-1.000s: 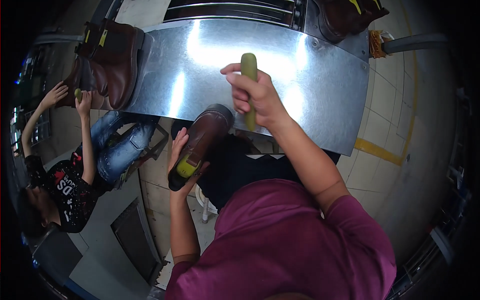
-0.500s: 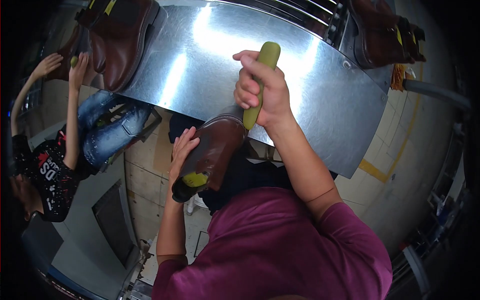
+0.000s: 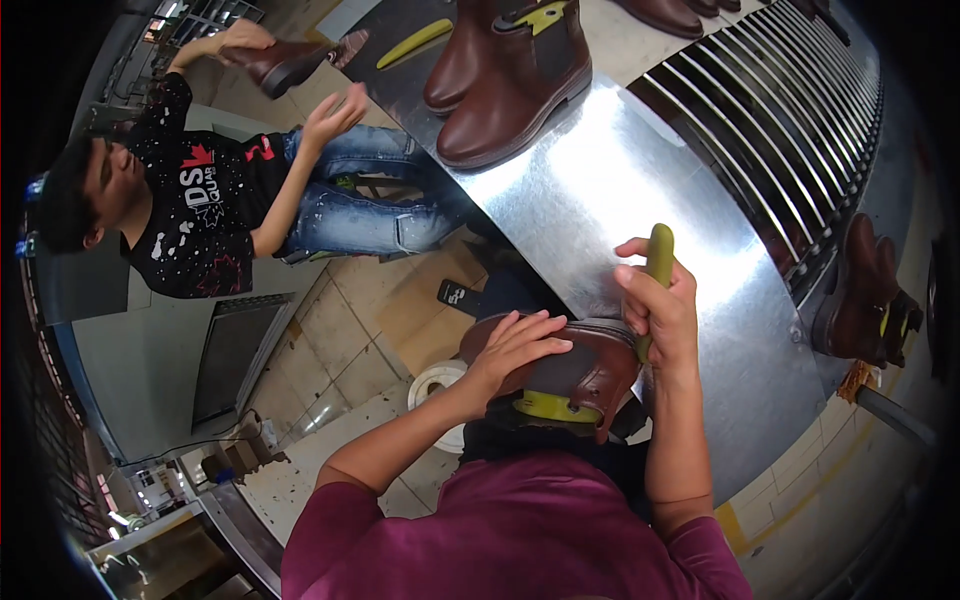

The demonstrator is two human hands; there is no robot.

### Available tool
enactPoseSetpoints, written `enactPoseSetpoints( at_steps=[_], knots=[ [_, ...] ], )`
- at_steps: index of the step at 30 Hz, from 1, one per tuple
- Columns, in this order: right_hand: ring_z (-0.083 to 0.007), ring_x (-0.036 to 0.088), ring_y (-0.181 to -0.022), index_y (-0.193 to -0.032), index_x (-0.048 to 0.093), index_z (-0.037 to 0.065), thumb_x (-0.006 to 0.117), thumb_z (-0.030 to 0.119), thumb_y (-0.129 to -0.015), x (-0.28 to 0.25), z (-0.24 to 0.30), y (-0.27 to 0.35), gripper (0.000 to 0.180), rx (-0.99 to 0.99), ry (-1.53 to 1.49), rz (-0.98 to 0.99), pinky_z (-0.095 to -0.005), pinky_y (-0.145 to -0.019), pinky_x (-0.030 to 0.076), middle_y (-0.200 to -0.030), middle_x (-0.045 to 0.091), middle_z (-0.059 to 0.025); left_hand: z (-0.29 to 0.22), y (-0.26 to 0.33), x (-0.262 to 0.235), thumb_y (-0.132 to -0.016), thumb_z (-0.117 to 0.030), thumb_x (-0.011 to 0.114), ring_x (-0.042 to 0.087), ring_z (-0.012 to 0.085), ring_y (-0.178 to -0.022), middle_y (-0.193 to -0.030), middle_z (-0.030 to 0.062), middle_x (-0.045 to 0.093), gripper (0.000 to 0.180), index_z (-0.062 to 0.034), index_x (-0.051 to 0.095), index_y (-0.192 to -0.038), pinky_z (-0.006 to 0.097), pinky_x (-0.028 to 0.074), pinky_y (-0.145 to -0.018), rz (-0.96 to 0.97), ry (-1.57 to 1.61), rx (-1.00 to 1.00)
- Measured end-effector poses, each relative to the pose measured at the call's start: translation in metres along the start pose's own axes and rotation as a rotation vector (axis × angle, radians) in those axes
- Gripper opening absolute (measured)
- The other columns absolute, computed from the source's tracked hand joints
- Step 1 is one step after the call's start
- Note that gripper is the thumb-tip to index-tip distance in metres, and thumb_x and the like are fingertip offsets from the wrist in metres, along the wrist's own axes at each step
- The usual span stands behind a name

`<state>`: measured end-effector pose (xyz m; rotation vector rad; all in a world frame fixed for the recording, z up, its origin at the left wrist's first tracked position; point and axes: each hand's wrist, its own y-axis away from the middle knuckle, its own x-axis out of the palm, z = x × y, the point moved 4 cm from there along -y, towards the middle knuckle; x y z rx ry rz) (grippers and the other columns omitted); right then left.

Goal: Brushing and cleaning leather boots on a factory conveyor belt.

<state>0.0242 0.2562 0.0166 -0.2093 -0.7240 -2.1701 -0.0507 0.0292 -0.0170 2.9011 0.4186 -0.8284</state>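
A brown ankle boot (image 3: 585,372) with a yellow-green insert showing at its opening lies across my lap at the edge of the shiny metal table (image 3: 640,190). My left hand (image 3: 515,345) lies flat on the boot's upper, fingers spread. Just right of the boot, my right hand (image 3: 660,310) is closed around a yellow-green stick-like tool (image 3: 658,260), held upright with its lower end at the boot's toe end.
A pair of brown boots (image 3: 510,75) stands on the table's far left, and another boot (image 3: 865,295) rests at the right edge by a slatted conveyor (image 3: 790,110). A seated person in a black shirt (image 3: 200,190) holds a boot (image 3: 285,60) at upper left. The floor below is tiled.
The boot has turned from pointing down toward the floor to lying level on my lap. My left hand has shifted onto its upper, and the view has swung left toward the seated person.
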Motion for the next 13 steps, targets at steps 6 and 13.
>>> enactPoseSetpoints(
  at_steps=[6, 13],
  knots=[
    [-0.0084, 0.036, -0.047, -0.114, 0.062, 0.008, 0.064, 0.02, -0.103, -0.045, -0.002, 0.022, 0.017, -0.338, -0.546, -0.141, -0.0273, -0.047, 0.033, -0.061, 0.038, 0.0032, -0.016, -0.015, -0.023, -0.083, -0.03, 0.079, 0.044, 0.0308, -0.148, -0.153, 0.0114, 0.055, 0.064, -0.016, 0.059, -0.142, 0.05, 0.025, -0.123, -0.037, -0.074, 0.102],
    [-0.0078, 0.041, -0.044, -0.107, 0.064, 0.004, 0.074, 0.023, -0.093, -0.066, -0.017, 0.043, 0.026, -0.257, -0.574, -0.096, -0.0255, -0.045, 0.036, -0.059, 0.044, 0.0008, 0.013, -0.013, 0.005, -0.077, -0.016, 0.091, 0.039, 0.0394, -0.15, -0.164, 0.0199, 0.037, 0.09, -0.0113, 0.044, -0.154, 0.049, 0.034, -0.123, 0.038, 0.053, 0.07]
  ],
)
